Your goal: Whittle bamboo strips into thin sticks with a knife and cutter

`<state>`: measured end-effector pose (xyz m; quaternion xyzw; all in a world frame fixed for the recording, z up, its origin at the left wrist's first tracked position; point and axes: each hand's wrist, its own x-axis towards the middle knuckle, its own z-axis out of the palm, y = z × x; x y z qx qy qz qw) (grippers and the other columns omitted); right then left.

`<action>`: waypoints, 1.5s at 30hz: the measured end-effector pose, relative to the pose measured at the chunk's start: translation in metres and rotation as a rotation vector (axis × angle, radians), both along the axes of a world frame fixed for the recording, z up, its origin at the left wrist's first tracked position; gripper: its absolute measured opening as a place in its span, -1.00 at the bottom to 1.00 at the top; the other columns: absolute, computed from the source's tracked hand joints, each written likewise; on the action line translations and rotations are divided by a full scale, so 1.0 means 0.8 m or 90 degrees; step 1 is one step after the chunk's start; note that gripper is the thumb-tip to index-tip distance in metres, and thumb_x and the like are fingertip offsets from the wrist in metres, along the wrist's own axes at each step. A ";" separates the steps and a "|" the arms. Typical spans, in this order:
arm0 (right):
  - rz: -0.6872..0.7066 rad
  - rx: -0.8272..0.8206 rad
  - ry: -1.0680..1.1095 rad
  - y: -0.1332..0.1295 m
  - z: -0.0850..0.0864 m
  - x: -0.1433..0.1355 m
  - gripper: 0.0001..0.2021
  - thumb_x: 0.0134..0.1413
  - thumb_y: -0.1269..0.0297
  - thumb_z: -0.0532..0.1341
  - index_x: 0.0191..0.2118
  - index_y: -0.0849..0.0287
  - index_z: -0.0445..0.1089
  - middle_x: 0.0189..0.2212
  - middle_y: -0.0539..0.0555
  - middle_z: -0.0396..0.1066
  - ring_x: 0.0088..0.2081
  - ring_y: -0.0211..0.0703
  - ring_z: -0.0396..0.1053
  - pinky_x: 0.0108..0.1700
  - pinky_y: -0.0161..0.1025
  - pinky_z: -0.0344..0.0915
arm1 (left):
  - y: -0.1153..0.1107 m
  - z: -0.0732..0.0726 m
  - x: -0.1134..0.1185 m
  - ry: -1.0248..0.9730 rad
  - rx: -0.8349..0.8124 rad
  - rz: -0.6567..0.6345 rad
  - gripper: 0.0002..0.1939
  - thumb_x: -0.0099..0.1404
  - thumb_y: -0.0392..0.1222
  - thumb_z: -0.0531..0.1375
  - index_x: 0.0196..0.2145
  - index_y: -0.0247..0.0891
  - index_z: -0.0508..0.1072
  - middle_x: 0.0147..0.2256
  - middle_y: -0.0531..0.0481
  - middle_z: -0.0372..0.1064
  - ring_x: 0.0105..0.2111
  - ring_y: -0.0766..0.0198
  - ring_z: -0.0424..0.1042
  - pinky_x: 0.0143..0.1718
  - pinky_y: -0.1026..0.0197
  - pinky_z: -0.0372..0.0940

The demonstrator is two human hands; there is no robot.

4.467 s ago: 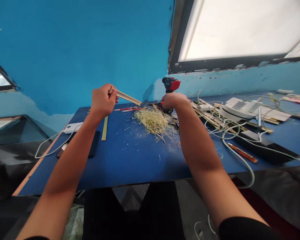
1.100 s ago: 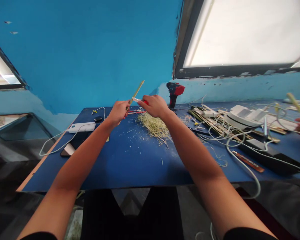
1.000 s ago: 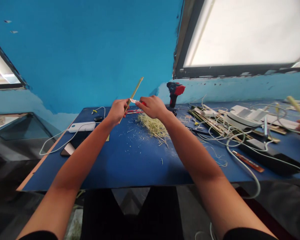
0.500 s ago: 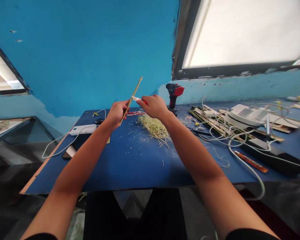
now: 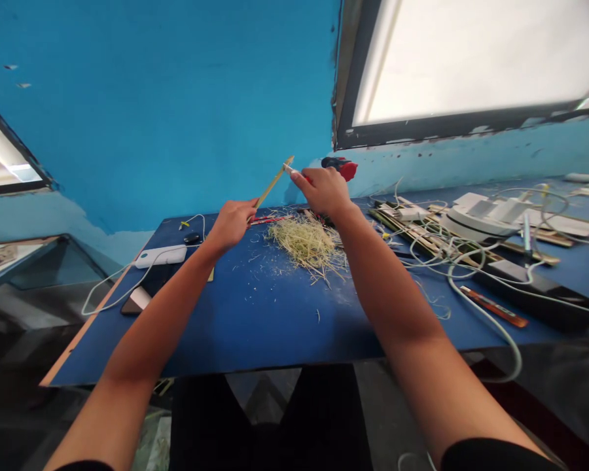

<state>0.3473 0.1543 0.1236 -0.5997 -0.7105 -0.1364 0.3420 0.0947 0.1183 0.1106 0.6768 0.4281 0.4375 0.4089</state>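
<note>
My left hand (image 5: 232,224) is closed around the lower end of a thin pale wooden strip (image 5: 273,185), which slants up to the right. In my right hand (image 5: 326,190) is a knife with a red handle, mostly covered by the fingers. The knife's blade (image 5: 289,169) rests against the strip close to its upper tip. Below the hands, a heap of pale shavings (image 5: 304,242) lies on the blue table (image 5: 275,333).
Behind my right hand stands a red and black cordless drill (image 5: 346,169). Tangled white cables (image 5: 451,261), wood strips and a white model boat (image 5: 481,219) cover the right side. A white power strip (image 5: 160,256) and a phone (image 5: 136,301) lie at left.
My right hand has moved the knife right and up along the strip toward its tip. The strip now leans further over to the right.
</note>
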 end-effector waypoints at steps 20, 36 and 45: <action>-0.165 -0.394 -0.133 0.023 -0.017 0.028 -0.30 0.11 -0.30 0.36 0.10 0.23 0.63 -0.03 0.42 0.60 -0.02 0.28 0.54 -0.05 0.03 0.39 | 0.009 -0.029 -0.008 0.741 0.332 0.213 -0.45 0.53 -0.25 0.07 0.39 -0.23 0.50 0.11 -0.39 0.52 0.02 -0.19 0.58 -0.05 -0.08 0.43; 0.124 -0.118 0.239 -0.002 0.004 0.003 -0.68 0.30 -0.09 0.28 -0.32 0.05 0.44 -0.51 0.05 0.46 -0.36 -0.13 0.33 -0.24 -0.13 0.22 | -0.021 -0.031 0.008 -0.051 -0.229 -0.004 -0.85 0.51 -0.30 0.09 -0.29 -0.21 0.33 -0.52 0.17 0.19 -0.66 0.43 0.21 -0.62 0.32 0.18; 0.188 -0.138 0.000 -0.008 0.014 -0.038 -0.84 0.05 0.34 0.38 -0.32 0.02 0.37 -0.35 0.04 0.45 -0.33 -0.14 0.22 -0.25 -0.13 0.10 | -0.049 -0.072 0.015 -0.079 -0.377 0.007 -0.78 0.43 -0.53 0.03 -0.25 -0.36 0.43 -0.56 0.08 0.34 -0.54 0.28 0.56 -0.48 0.30 0.42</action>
